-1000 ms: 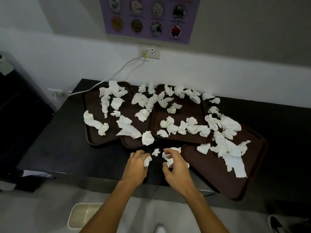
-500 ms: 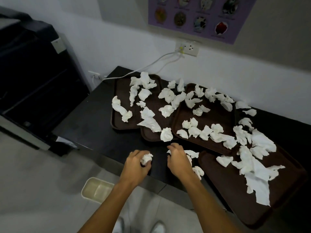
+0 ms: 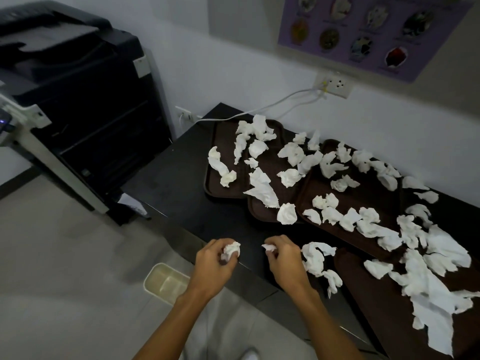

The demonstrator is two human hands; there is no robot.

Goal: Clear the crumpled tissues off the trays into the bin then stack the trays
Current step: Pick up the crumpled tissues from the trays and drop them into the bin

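**At the desk's near edge, a tissue in each hand**

Right at the near edge of the black desk (image 3: 176, 183), the left hand (image 3: 215, 263) has its fingers curled round a white tissue ball (image 3: 232, 250). Just beside it, the right hand (image 3: 283, 263) pinches a smaller tissue scrap (image 3: 268, 247) between its thumb and fingers. The two hands are close, but they do not touch.

A bunch of loose tissues (image 3: 315, 258) lies on the desk, right against the right hand.

Many more crumpled tissues (image 3: 287, 213) are spread over four brown trays. The far left tray (image 3: 226, 133) sits near the back corner of the desk. The second tray (image 3: 270, 162) is pressed up against it, and their edges seem to overlap. The third tray (image 3: 363, 193) comes next, to the right. The near tray (image 3: 384, 307) lies closest to the person, on the right, and has the biggest pile on it. A few stray tissues (image 3: 426, 196) lie on the bare desk behind the trays.

Down on the grey floor stands a cream bin (image 3: 166, 280). It is beside the desk's near edge, just below the left wrist.

A big black printer (image 3: 78, 87) stands to the left of the desk. A white cable (image 3: 272, 105) runs from the wall socket (image 3: 333, 85) down to the back of the desk. A purple poster (image 3: 363, 29) hangs on the wall above.
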